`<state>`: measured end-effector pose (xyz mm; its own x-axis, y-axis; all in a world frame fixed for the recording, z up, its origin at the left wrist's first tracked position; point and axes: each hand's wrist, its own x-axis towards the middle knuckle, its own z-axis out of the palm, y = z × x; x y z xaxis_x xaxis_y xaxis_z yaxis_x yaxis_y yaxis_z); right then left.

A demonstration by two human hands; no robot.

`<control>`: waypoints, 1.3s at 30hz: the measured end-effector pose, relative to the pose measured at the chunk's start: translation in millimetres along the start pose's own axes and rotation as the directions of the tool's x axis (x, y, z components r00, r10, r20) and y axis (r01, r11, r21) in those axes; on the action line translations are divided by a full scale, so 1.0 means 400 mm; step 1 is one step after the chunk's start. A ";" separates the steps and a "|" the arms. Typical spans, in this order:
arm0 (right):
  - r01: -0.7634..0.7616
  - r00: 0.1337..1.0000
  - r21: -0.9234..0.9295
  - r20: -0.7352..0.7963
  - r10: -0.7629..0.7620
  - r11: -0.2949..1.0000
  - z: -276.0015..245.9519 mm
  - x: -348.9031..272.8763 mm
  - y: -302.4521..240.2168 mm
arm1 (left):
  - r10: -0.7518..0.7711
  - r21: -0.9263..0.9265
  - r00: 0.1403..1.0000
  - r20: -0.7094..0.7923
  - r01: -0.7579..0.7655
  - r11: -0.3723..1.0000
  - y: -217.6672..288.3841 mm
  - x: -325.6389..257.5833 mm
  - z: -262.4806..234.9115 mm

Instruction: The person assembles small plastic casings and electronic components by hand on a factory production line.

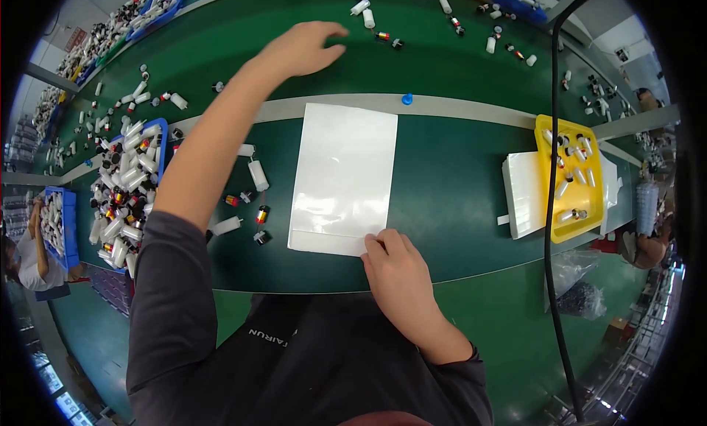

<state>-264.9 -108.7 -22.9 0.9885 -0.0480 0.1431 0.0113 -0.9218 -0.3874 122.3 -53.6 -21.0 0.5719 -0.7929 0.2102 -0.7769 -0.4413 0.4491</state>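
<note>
A flat, glossy white plastic bag [342, 172] lies on the dark green worktable, with a flap-like strip along its near edge. My right hand [398, 271] has its fingers curled at the bag's near right corner, pinching the edge. Stretched far out, my left hand [305, 49] hovers over the green belt beyond the table. Its thumb and fingers are apart with nothing visible between them. Closest to it on the belt are small white cylinders [369, 18] and a red-and-yellow part with a black end [382, 36]. More white cylinders [258, 175] lie left of the bag.
A blue bin [163, 135] heaped with white cylinders stands at the left. On the right, a yellow tray [546, 168] of parts rests on stacked white bags [523, 198]. A black cable [554, 131] hangs in front. One blue piece [407, 99] sits on the rail.
</note>
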 end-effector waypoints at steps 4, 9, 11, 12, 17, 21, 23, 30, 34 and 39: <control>-0.044 0.996 0.067 0.086 0.038 0.997 -0.020 0.032 0.008 | -0.031 0.050 0.994 -0.105 0.036 0.998 -0.029 0.166 0.187; -0.028 0.995 0.157 0.103 0.012 0.987 -0.018 0.030 0.038 | 0.062 0.422 0.969 -0.241 0.047 0.905 -0.049 0.198 0.241; -0.035 0.994 0.131 0.110 0.021 0.991 -0.013 0.018 0.038 | 0.086 0.417 0.985 -0.151 -0.016 0.909 -0.042 0.193 0.216; -0.038 0.994 0.140 0.108 0.023 0.989 -0.015 0.016 0.035 | 0.162 0.421 0.972 -0.170 -0.077 0.904 -0.038 0.188 0.204; -0.014 0.999 0.103 -0.046 0.019 0.995 -0.004 -0.002 0.024 | -0.084 -0.505 0.996 -0.032 0.057 0.861 0.025 0.114 0.105; 0.005 1.000 0.147 -0.025 -0.001 0.989 -0.003 -0.003 0.034 | -0.202 -0.536 0.915 0.349 0.372 0.758 0.094 -0.024 0.000; -0.011 1.000 0.177 -0.016 0.014 0.984 0.005 -0.003 0.041 | -0.217 -0.601 0.880 0.423 0.451 0.659 0.118 -0.085 -0.034; -0.074 0.995 0.281 0.086 0.051 0.957 -0.044 0.009 0.043 | 0.172 -0.859 0.850 0.499 0.458 0.229 0.105 -0.227 -0.128; -0.210 0.974 0.395 0.166 0.155 0.894 -0.090 0.020 0.052 | 0.218 -0.843 0.937 0.274 0.126 0.523 0.158 -0.273 -0.116; 0.083 0.996 0.237 -0.052 -0.072 0.968 -0.053 0.028 0.053 | -0.045 -0.721 0.999 0.000 0.031 0.693 0.220 -0.288 -0.090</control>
<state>-256.6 -136.9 -10.4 0.9759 -0.0011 0.2183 0.1285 -0.8054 -0.5786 -2.3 14.1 25.7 0.6067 -0.7719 0.1900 -0.3305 -0.0276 0.9434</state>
